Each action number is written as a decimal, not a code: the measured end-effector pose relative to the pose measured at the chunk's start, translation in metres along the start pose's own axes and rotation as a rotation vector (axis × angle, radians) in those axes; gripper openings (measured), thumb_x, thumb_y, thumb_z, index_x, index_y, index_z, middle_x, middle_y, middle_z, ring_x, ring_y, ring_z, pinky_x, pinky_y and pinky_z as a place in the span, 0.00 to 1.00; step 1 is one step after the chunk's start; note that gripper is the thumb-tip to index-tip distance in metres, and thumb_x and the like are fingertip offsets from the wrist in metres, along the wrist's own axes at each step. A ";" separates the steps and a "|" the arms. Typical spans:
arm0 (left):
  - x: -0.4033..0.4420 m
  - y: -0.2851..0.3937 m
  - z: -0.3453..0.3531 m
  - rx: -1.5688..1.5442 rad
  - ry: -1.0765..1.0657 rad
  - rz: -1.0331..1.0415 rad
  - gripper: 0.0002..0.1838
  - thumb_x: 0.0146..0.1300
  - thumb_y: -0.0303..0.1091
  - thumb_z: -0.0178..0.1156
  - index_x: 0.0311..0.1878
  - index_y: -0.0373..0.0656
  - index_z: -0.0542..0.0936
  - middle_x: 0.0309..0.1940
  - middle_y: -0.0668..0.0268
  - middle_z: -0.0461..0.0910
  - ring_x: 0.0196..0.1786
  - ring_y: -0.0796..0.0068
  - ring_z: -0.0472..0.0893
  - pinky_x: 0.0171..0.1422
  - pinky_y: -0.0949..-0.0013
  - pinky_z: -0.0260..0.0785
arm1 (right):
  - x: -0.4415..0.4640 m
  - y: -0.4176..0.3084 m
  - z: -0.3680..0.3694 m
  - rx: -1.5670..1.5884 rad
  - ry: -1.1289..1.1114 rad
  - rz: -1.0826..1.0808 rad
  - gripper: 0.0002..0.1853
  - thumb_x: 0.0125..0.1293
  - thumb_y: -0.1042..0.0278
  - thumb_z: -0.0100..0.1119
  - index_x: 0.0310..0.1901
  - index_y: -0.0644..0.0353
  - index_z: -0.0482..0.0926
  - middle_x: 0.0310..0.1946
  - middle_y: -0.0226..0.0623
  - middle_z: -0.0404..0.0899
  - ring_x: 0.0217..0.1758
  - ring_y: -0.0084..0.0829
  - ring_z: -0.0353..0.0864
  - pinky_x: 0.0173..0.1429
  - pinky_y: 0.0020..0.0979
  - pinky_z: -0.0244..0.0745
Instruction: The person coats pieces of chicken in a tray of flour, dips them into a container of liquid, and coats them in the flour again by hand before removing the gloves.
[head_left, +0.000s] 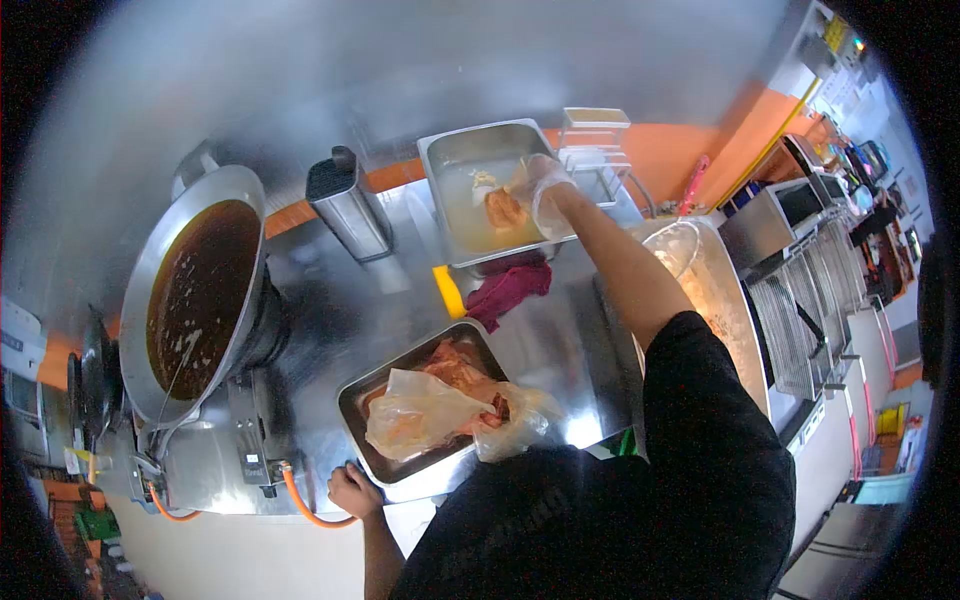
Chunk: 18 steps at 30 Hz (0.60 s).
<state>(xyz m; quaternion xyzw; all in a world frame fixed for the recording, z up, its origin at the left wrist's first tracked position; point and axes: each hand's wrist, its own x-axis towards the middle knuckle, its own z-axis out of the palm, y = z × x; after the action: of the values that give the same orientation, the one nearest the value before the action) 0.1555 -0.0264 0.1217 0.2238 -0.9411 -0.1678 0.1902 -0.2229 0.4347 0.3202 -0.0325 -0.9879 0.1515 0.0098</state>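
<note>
My right hand (545, 190), in a loose clear plastic glove, reaches into a deep steel pan (436, 200) of cloudy yellowish liquid. Right by its fingertips is an orange-brown piece of meat (505, 209); the glove's folds hide whether the fingers grip it. At the counter's front edge my left hand (355, 491) is curled into a fist, with nothing visible in it. It is close to the corner of a shallow metal tray (362, 440). Raw-looking meat (455, 365) lies in that tray, partly under a clear plastic bag (420, 412).
A large wok (135, 300) of dark oil stands on a burner at left. Behind are a steel knife block (350, 210) and a white rack (597, 160). A maroon cloth (508, 292) and yellow object (448, 291) lie mid-counter. A bin of pale flour-like coating (715, 290) is at right.
</note>
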 end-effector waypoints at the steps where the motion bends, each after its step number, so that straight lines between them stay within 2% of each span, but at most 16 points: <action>1: 0.000 0.001 0.000 -0.008 -0.006 -0.003 0.14 0.62 0.39 0.51 0.24 0.41 0.70 0.22 0.57 0.71 0.32 0.52 0.70 0.38 0.54 0.57 | -0.005 -0.003 -0.008 -0.010 0.034 0.028 0.20 0.49 0.53 0.64 0.38 0.60 0.81 0.33 0.46 0.82 0.38 0.40 0.82 0.43 0.36 0.76; 3: 0.001 0.005 -0.003 -0.022 -0.023 -0.006 0.15 0.62 0.40 0.50 0.23 0.41 0.69 0.21 0.57 0.70 0.32 0.53 0.69 0.38 0.54 0.57 | -0.003 0.002 -0.017 0.077 0.062 0.075 0.20 0.48 0.53 0.64 0.38 0.60 0.81 0.33 0.46 0.82 0.38 0.40 0.82 0.43 0.36 0.76; 4: 0.000 0.003 0.000 -0.021 0.037 0.036 0.17 0.63 0.41 0.50 0.22 0.41 0.68 0.20 0.57 0.69 0.31 0.53 0.69 0.38 0.54 0.57 | -0.003 0.004 -0.021 0.122 0.078 0.098 0.20 0.48 0.54 0.64 0.38 0.59 0.81 0.33 0.46 0.82 0.38 0.40 0.83 0.43 0.36 0.76; 7: 0.000 0.001 0.001 -0.012 0.002 0.000 0.18 0.63 0.43 0.49 0.22 0.41 0.68 0.20 0.57 0.68 0.31 0.53 0.69 0.38 0.54 0.56 | -0.023 0.000 -0.048 0.193 0.205 0.035 0.19 0.48 0.55 0.63 0.37 0.60 0.81 0.33 0.46 0.82 0.38 0.40 0.83 0.43 0.36 0.76; 8: -0.001 0.001 0.000 -0.006 -0.010 -0.015 0.19 0.64 0.44 0.49 0.22 0.39 0.69 0.21 0.55 0.70 0.32 0.51 0.69 0.38 0.53 0.57 | -0.012 0.013 -0.043 0.089 0.231 -0.076 0.19 0.54 0.51 0.58 0.30 0.61 0.83 0.27 0.44 0.82 0.32 0.38 0.83 0.41 0.39 0.77; 11: -0.002 -0.001 0.001 -0.001 0.032 0.020 0.20 0.64 0.44 0.49 0.24 0.37 0.70 0.23 0.52 0.71 0.32 0.49 0.70 0.38 0.51 0.58 | 0.001 0.027 -0.034 0.154 0.239 -0.074 0.20 0.51 0.50 0.58 0.31 0.61 0.81 0.32 0.49 0.82 0.34 0.40 0.82 0.39 0.37 0.76; 13: -0.001 0.001 -0.003 -0.009 -0.007 0.060 0.20 0.65 0.44 0.48 0.27 0.34 0.72 0.25 0.49 0.72 0.32 0.45 0.70 0.38 0.48 0.58 | -0.016 0.012 -0.055 0.108 0.213 0.039 0.20 0.50 0.51 0.65 0.34 0.61 0.83 0.31 0.47 0.82 0.38 0.37 0.83 0.45 0.37 0.76; 15: -0.003 0.005 0.000 -0.042 0.120 0.082 0.22 0.66 0.45 0.47 0.28 0.33 0.72 0.26 0.47 0.72 0.32 0.44 0.70 0.38 0.48 0.58 | -0.021 0.019 -0.036 0.211 0.359 0.023 0.20 0.47 0.48 0.66 0.32 0.58 0.83 0.30 0.46 0.82 0.38 0.38 0.82 0.45 0.37 0.75; 16: -0.005 -0.005 0.005 -0.009 0.113 0.109 0.23 0.67 0.47 0.46 0.29 0.32 0.72 0.26 0.45 0.72 0.33 0.43 0.70 0.38 0.48 0.58 | -0.020 0.026 -0.025 0.256 0.437 0.027 0.20 0.46 0.47 0.66 0.31 0.56 0.83 0.30 0.45 0.82 0.38 0.39 0.82 0.45 0.37 0.75; 17: -0.005 -0.008 0.007 -0.002 0.136 0.129 0.24 0.68 0.47 0.45 0.30 0.31 0.71 0.27 0.44 0.72 0.33 0.41 0.70 0.38 0.48 0.58 | -0.016 0.023 -0.021 0.212 0.404 0.079 0.19 0.45 0.48 0.66 0.29 0.56 0.83 0.30 0.44 0.82 0.37 0.39 0.82 0.45 0.38 0.74; 18: -0.004 -0.014 0.007 0.020 0.070 0.114 0.24 0.68 0.47 0.45 0.29 0.31 0.71 0.26 0.44 0.71 0.33 0.41 0.69 0.38 0.47 0.58 | -0.015 0.024 -0.018 0.248 0.350 0.090 0.18 0.45 0.49 0.66 0.28 0.57 0.83 0.29 0.43 0.82 0.36 0.39 0.82 0.42 0.39 0.75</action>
<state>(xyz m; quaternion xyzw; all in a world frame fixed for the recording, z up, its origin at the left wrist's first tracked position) 0.1612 -0.0343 0.1092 0.1776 -0.9466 -0.1393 0.2301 -0.2056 0.4614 0.3298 -0.1011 -0.9425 0.2641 0.1781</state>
